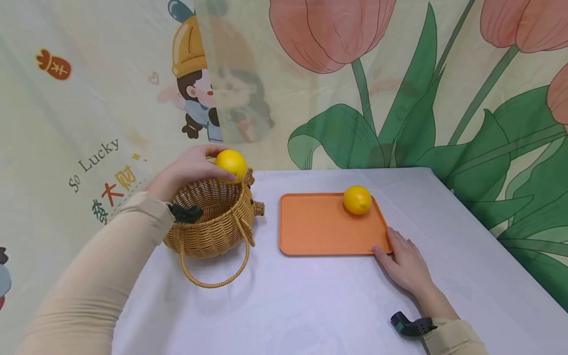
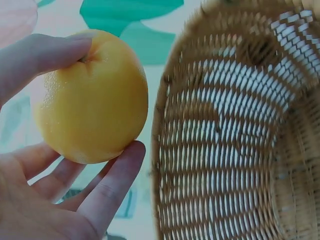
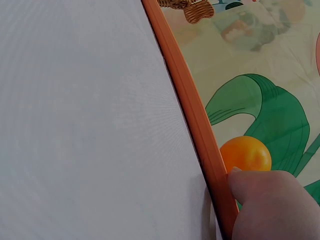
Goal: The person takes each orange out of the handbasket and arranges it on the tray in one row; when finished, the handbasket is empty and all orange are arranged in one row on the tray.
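My left hand (image 1: 195, 165) holds a yellow orange (image 1: 231, 165) between thumb and fingers, above the far rim of a wicker basket (image 1: 208, 241). In the left wrist view the orange (image 2: 95, 100) is beside the woven basket wall (image 2: 200, 150), with the thumb near its stem dimple. My right hand (image 1: 406, 264) grips the near right corner of an orange-coloured tray (image 1: 319, 224), its thumb on the rim. A second orange (image 1: 357, 200) lies in the tray's far right corner. The right wrist view shows the thumb (image 3: 275, 205) over the tray's edge (image 3: 192, 120); the other fingers are hidden there.
The basket's rope handle (image 1: 215, 285) hangs down onto the white tablecloth (image 1: 284, 305) at the front. Small wicker knobs (image 1: 259, 209) stick out from the basket's right side. Behind the table hangs a printed curtain (image 1: 275, 98) with tulips and cartoon figures.
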